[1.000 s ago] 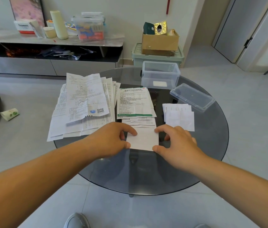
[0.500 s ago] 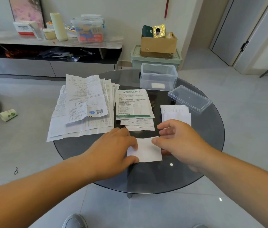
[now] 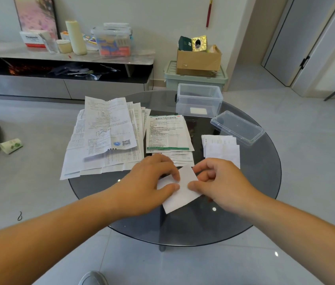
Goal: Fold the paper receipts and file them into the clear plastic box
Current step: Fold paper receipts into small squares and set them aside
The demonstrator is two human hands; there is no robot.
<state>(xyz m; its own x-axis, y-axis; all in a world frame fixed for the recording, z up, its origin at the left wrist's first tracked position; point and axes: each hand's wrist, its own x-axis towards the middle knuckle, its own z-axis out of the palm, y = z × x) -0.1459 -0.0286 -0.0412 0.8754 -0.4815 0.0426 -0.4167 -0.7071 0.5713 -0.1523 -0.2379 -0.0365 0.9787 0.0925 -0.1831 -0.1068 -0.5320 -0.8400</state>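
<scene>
While both hands (image 3: pixel 148 182) (image 3: pixel 224 184) pinch a receipt (image 3: pixel 183 195), papers (image 3: pixel 109 136) crowd the glass table (image 3: pixel 259 182).

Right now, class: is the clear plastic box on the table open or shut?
Open: the box stands uncovered; its lid lies beside it.

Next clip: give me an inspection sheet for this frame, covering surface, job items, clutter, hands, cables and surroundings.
Surface: round dark glass table, papers over its left and middle.
Job's things: white receipt between the hands; clear plastic box open at the far side, white slip inside; lid to its right; small receipt stack; leaflet pile; large paper pile.
Clutter: green-printed roll on the floor.
Hands: left hand and right hand both pinch the receipt.
Cables: nothing seen.
Surroundings: console shelf, cardboard box on green bin, door.
</scene>
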